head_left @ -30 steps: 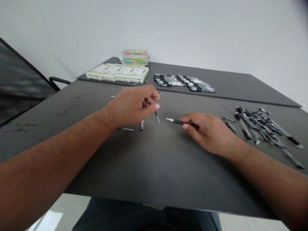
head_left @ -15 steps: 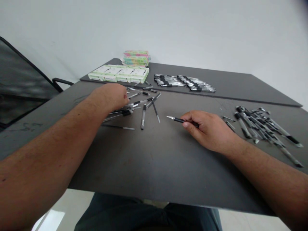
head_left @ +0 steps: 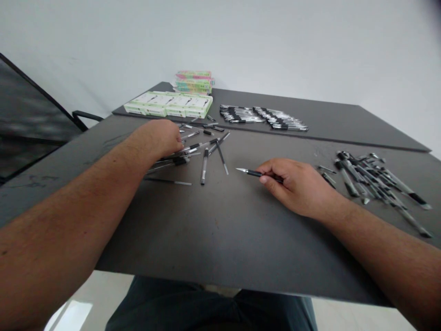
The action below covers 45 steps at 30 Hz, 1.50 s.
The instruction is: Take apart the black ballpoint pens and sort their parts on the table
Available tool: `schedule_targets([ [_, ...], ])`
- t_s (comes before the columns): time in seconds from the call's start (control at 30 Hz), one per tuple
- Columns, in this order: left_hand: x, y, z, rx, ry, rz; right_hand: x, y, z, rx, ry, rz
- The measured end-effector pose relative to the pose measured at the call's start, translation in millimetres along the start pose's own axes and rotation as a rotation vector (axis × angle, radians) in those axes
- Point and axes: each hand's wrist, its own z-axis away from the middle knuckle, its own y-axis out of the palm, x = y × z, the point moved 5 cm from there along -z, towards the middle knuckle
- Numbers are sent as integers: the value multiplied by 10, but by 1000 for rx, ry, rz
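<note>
Pale wall behind dark table — right hand grasps a pen, left hand — grip I can't tell.

On the bench, pen parts lay left of centre, beside the left grip. Right of them, mid-frame, a pen lay in the right grip; a pile of pen pieces lay farther right. Behind, boxes lay upper left, before stacked packets, with pen rows to their right.
</note>
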Motion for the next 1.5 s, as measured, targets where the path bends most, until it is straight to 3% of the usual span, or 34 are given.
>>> schedule_targets([
  [0.1, -42, -53, 69, 37, -89, 25, -10, 8, 6, -5, -9, 2],
  [0.2, -125, -187, 200, -42, -137, 73, -23, 12, 9, -3, -2, 1],
  [0.3, -317, -364, 350, -283, -6, 197, -31, 6, 6, -3, 14, 6],
  [0.37, -485, -410, 444, -358, 115, 340, -37, -12, 2, -23, 31, 18],
  [0.53, -951, -378, 641, -288, 398, 486, -50, -81, -7, -96, 59, 65],
  [0.63, -1084, -386, 722, -275, 460, 494, -54, -99, -9, -105, 57, 78],
  [1.27, -1226, -358, 791, -217, 610, 523, -48, -32, -4, -66, 18, 70],
  [1.5, -1236, -321, 781, -203, 606, 595, -53, -20, -8, -49, 27, 35],
])
